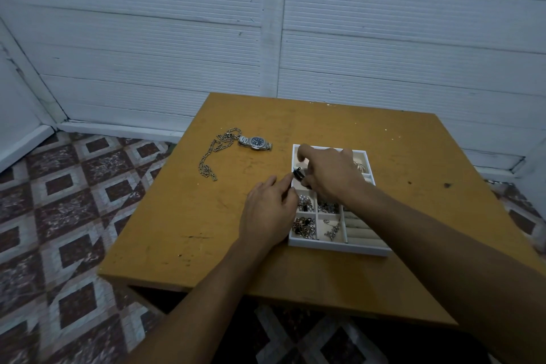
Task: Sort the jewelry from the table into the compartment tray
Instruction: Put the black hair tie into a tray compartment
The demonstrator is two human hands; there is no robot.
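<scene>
Over the left rim of the compartment tray (336,247), right of the table's (183,216) middle, a small dark piece (298,175) sits pinched in the curled fingers of the right hand (331,174), the left hand (267,213) touching it with its forefinger, though whether that hand grips too I cannot tell. The step looks like seating it in a far-left compartment, needing a gentle release; the chain (214,154) and watch (256,142) lie toward the far left corner, unsorted.

The surface (325,127) is ochre; the tray (336,248) white, lined cream. The watch (256,142) is silver with a dark dial, the chain (226,137) silver, the piece (297,175) black. The floor (74,186) shows maroon-and-white diamonds.
</scene>
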